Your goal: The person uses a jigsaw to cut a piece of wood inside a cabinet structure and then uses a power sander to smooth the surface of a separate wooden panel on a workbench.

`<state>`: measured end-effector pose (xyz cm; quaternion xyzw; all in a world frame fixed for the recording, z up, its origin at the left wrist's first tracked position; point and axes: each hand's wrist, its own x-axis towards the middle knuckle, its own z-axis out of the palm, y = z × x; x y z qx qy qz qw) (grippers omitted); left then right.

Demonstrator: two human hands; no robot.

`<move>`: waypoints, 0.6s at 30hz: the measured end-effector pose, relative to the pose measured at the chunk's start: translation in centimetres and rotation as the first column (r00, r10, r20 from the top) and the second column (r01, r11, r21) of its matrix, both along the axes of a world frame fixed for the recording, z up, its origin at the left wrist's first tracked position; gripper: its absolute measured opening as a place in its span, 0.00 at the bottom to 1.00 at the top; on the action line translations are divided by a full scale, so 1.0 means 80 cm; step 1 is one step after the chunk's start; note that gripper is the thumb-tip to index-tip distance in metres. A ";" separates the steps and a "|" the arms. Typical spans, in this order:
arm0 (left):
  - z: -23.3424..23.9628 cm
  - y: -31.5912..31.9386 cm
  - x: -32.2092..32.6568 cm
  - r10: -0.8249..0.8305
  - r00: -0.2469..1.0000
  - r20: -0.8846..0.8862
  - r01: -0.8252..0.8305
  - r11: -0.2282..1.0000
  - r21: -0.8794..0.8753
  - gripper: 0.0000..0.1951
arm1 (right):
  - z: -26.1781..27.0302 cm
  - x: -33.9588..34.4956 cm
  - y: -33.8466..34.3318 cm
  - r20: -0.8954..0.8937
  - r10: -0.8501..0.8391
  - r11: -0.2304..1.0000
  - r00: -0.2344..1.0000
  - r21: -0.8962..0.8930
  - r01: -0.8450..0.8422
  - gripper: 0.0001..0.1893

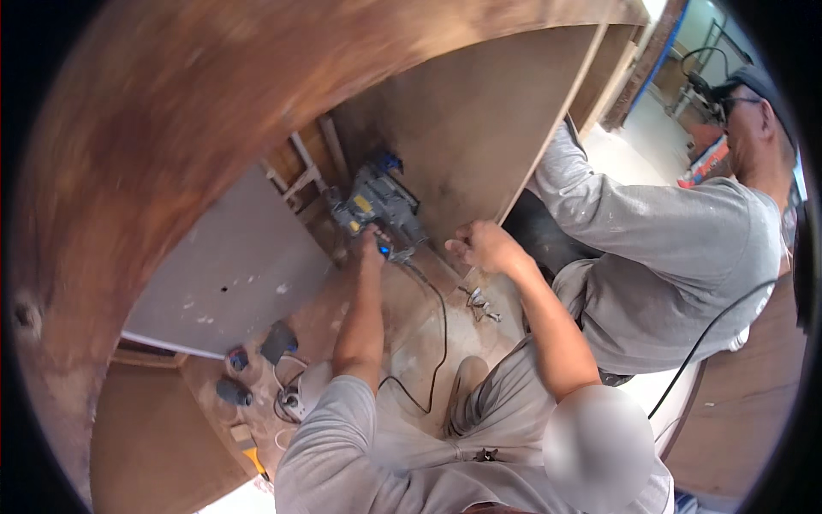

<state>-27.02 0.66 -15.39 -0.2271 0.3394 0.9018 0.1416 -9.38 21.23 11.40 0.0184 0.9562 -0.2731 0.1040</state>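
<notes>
My left hand (372,241) grips the handle of a grey corded power tool (385,202) that looks like a belt sander, with yellow labels and a blue knob. The tool is down between a grey panel (237,263) and an upright brown wooden board (475,109). A black cord (444,334) trails from it towards my legs. My right hand (485,247) hovers near the board's lower edge, its fingers loosely curled; whether it holds anything small cannot be made out. Crumpled silvery scraps (480,303) lie on the dusty floor below it.
Beside me on the right is a co-worker (668,257) in a grey shirt and cap, one arm behind the board. A large curved brown wooden surface (192,96) arches close overhead. On the left floor are a yellow-handled paintbrush (249,450), dark cylindrical item (233,390) and dark block (279,342).
</notes>
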 end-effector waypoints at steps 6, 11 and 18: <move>0.006 -0.013 -0.034 -0.079 0.983 -0.164 0.054 0.987 -0.151 0.06 | -0.008 0.017 0.005 -0.020 -0.005 1.000 1.000 0.015 0.006 0.19; 0.010 -0.046 -0.064 -0.112 0.974 -0.197 0.070 0.976 -0.208 0.05 | 0.007 0.019 -0.001 0.017 0.007 1.000 1.000 0.011 -0.007 0.18; 0.021 -0.067 -0.082 -0.077 0.994 -0.084 0.054 0.968 -0.246 0.04 | -0.010 0.033 0.004 0.013 -0.041 0.997 0.999 -0.066 0.042 0.17</move>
